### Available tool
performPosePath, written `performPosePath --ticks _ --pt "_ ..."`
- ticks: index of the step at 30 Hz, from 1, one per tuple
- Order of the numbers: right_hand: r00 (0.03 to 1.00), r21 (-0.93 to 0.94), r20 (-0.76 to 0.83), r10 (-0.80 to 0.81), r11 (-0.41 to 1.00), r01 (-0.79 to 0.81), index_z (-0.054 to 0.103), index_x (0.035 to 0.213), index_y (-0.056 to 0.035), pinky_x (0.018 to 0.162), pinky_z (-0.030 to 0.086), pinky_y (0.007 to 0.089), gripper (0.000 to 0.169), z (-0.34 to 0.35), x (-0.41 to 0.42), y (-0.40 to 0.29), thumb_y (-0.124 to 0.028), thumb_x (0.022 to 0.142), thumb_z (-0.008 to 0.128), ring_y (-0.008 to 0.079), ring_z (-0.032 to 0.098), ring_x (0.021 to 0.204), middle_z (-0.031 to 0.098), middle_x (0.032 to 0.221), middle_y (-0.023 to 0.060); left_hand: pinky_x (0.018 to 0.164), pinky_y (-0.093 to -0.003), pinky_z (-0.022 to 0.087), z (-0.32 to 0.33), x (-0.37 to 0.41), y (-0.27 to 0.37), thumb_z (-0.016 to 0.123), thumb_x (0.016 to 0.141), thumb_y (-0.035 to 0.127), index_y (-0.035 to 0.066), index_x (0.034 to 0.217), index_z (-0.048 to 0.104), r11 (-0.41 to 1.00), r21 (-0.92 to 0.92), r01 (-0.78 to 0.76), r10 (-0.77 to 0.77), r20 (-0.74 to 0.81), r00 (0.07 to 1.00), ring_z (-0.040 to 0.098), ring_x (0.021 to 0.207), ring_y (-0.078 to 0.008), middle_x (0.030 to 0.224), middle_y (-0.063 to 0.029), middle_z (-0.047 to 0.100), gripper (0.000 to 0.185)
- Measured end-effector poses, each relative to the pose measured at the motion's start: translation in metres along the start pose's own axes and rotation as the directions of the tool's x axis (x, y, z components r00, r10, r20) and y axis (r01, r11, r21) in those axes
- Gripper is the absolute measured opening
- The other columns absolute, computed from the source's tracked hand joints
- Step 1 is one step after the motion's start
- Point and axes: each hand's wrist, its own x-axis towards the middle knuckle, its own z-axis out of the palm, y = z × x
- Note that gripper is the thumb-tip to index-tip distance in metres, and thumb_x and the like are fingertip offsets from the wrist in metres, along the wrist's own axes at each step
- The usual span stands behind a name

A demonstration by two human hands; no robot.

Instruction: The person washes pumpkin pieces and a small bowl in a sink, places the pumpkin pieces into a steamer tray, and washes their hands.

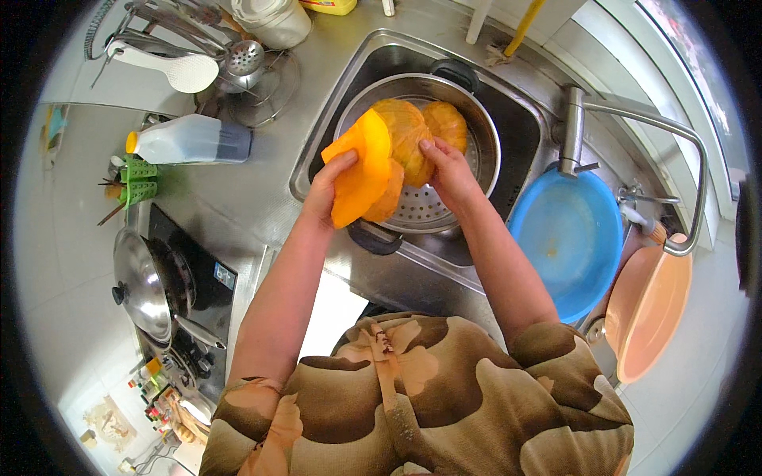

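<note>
My left hand (323,193) grips a cut pumpkin wedge (362,178), its bright orange flesh facing up and the thumb pressed on it. My right hand (451,172) holds the edge of a larger pumpkin piece (405,134), rind side up, with the thumb on the rind and the fingers hidden. Behind that lies another rind-up pumpkin piece (447,126). An orange piece (387,196) shows just under the left wedge; whether it is separate I cannot tell. All are over or in a stainless steel steamer pot (495,160) with a perforated bottom (419,208).
The pot stands in a metal sink (533,137). Right of it are a faucet (572,131), a blue basin (565,250) and a peach basin (655,315). At left are a plastic bottle (190,140), a utensil rack (268,89) and a lidded wok (143,285) on a cooktop.
</note>
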Motion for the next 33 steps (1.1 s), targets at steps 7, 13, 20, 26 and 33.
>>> performPosePath --ticks 7,13,20,26,33 --pt "0.998 -0.041 -0.047 -0.032 0.999 0.030 0.052 0.110 -0.0018 0.081 0.042 0.0285 0.030 0.004 0.012 -0.008 -0.023 0.090 0.050 0.0143 0.055 0.092 0.059 0.102 0.0041 0.090 -0.0354 0.045 -0.015 0.011 -0.012 0.056 0.085 0.023 0.004 0.121 0.045 0.998 -0.058 -0.039 0.037 -0.032 0.999 0.056 0.103 -0.0234 0.113 -0.0111 0.056 0.043" --pt "0.988 -0.114 -0.153 0.036 0.992 -0.053 0.051 0.111 0.0001 0.084 0.040 0.0292 0.030 0.000 0.044 0.024 -0.022 0.090 0.050 0.0163 0.053 0.093 0.057 0.103 0.0066 0.093 -0.0347 0.042 -0.029 0.008 -0.013 0.055 0.086 0.023 0.005 0.122 0.045 0.979 -0.186 -0.086 0.082 -0.031 0.996 0.054 0.105 -0.0222 0.114 -0.0091 0.055 0.041" --pt "1.000 0.033 0.012 -0.007 0.999 0.006 0.041 0.124 -0.0022 0.092 0.035 0.0326 0.036 -0.015 0.069 0.064 -0.019 0.092 0.046 0.0208 0.048 0.106 0.052 0.117 0.0081 0.093 -0.0347 0.041 -0.024 0.013 -0.018 0.053 0.087 0.025 0.005 0.121 0.046 0.982 -0.165 -0.091 0.075 -0.098 0.992 0.053 0.106 -0.0224 0.116 -0.0088 0.055 0.040" --pt "0.971 -0.641 -0.151 -0.184 0.766 0.045 0.036 0.129 -0.0002 0.092 0.036 0.0331 0.048 -0.001 0.050 0.044 -0.022 0.088 0.051 0.0243 0.049 0.108 0.051 0.120 0.0129 0.094 -0.0359 0.041 -0.022 0.010 -0.020 0.055 0.086 0.024 0.005 0.121 0.046 0.975 -0.205 -0.091 0.083 -0.048 0.995 0.053 0.106 -0.0228 0.116 -0.0090 0.055 0.041" --pt "0.996 -0.438 -0.050 -0.073 0.898 0.044 0.043 0.123 -0.0012 0.080 0.044 0.0299 0.049 0.018 -0.019 0.020 -0.028 0.085 0.057 0.0170 0.055 0.093 0.056 0.106 0.0068 0.093 -0.0341 0.041 -0.025 0.009 -0.020 0.054 0.087 0.026 0.007 0.121 0.047 0.974 -0.213 -0.083 0.076 -0.042 0.996 0.053 0.106 -0.0214 0.116 -0.0079 0.055 0.040"
